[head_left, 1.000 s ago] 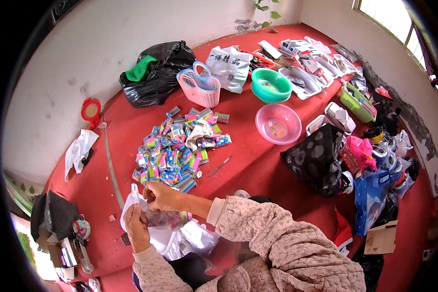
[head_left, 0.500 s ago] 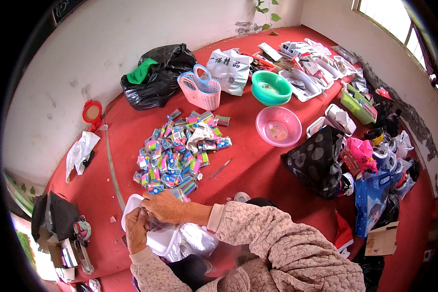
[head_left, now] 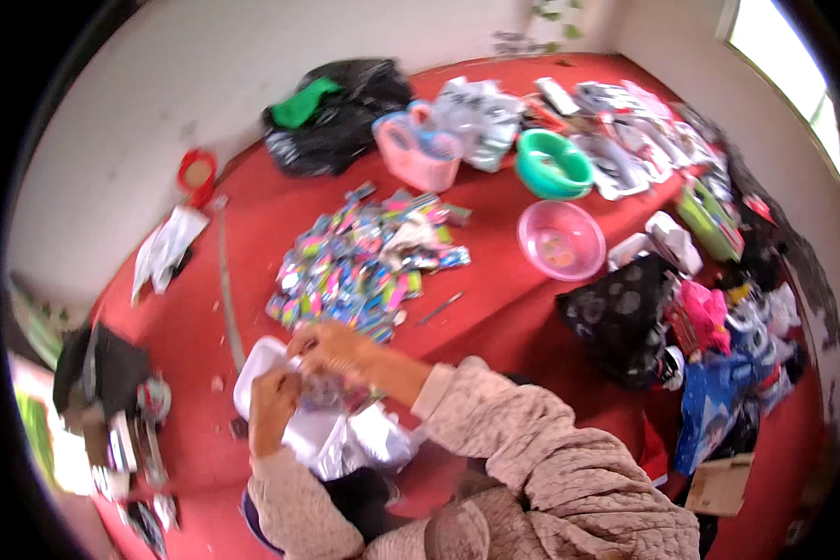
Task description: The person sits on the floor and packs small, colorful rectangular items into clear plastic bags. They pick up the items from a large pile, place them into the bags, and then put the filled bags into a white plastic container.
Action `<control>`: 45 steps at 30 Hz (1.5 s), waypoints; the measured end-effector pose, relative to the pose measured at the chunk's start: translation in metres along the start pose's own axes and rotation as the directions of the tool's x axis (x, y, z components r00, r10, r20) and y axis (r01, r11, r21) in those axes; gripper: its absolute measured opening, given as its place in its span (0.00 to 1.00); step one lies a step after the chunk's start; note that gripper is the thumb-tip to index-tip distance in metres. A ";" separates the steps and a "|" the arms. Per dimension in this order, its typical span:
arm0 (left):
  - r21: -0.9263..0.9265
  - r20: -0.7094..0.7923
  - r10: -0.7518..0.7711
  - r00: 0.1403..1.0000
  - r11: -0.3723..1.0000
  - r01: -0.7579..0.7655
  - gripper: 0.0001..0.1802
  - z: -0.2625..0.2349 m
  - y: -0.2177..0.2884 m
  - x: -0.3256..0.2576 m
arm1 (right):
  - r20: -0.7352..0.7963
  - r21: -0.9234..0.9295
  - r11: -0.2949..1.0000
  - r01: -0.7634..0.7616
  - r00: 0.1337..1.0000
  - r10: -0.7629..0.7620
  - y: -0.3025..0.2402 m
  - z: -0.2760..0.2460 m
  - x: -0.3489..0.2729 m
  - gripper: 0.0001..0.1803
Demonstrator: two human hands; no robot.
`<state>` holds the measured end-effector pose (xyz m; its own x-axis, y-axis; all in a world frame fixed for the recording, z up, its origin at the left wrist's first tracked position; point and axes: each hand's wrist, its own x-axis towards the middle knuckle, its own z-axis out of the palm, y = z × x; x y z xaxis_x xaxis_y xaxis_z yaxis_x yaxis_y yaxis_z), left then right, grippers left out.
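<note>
My left hand [head_left: 273, 403] and my right hand [head_left: 343, 355] are close together over a white plastic tray [head_left: 249, 381]. Both have their fingers closed in a pinch on a clear plastic packet [head_left: 325, 392], which hangs below them. The packet's contents are blurred, with a little colour showing through. Silvery clear plastic bags [head_left: 369, 443] lie at the tray's near side. Beyond my hands spreads a heap of small colourful packets [head_left: 345, 271], with a whitish cloth [head_left: 413, 241] lying on it.
Behind the heap stand a black bag [head_left: 322, 140], a pink basket [head_left: 415, 166] and green basins [head_left: 543, 173]. A pink basin [head_left: 546, 252] sits to the right, near a black dotted bag [head_left: 616, 322]. A pen-like stick [head_left: 441, 308] lies on the red floor covering [head_left: 495, 327].
The view has shifted, so the surroundings sit further right. My right hand has lifted slightly away from my left, and the clear packet shows more between and below them.
</note>
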<state>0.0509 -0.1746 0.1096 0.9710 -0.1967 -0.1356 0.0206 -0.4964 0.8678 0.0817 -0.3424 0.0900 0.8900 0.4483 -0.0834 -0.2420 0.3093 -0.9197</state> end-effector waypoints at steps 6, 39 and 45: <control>-0.265 -0.018 0.106 0.994 0.958 -0.106 0.12 -0.006 -0.018 0.002 | 0.169 0.273 0.943 -0.189 0.975 0.147 0.004 -0.003 0.008 0.16; -0.914 0.173 -0.382 0.908 0.282 0.292 0.25 -0.035 -0.085 0.037 | -0.003 -0.534 0.846 -0.014 1.000 0.015 0.036 -0.009 0.047 0.15; -0.896 0.093 -0.054 0.994 0.431 0.107 0.22 -0.029 -0.025 0.062 | 0.163 -0.486 0.852 0.194 0.978 -0.130 -0.020 -0.048 0.050 0.16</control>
<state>0.1180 -0.1500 0.0937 0.9421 -0.2476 -0.2262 0.3264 0.5221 0.7880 0.1497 -0.3664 0.0855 0.8390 0.5347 0.1005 0.1547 -0.0573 -0.9863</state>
